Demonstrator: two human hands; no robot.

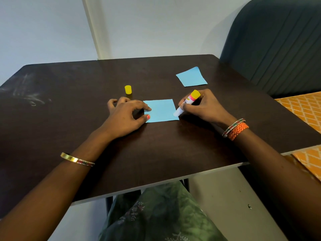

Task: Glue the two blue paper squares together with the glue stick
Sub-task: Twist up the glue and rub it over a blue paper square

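Currently right hand (204, 106) grips glue stick (187, 102), tip on near blue square (160, 110), centre frame. Left hand (127, 113) fingertips pin its left edge. Second blue square (192, 77) lies upper right. Paper likely light, floppy, prone to sliding; hold by edges.

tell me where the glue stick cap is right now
In the head view, the yellow cap stands upright on the table, just beyond the left hand, left of the nearer blue square.

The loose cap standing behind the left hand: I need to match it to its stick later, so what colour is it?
Yellow; the cap shows clearly in the head view.
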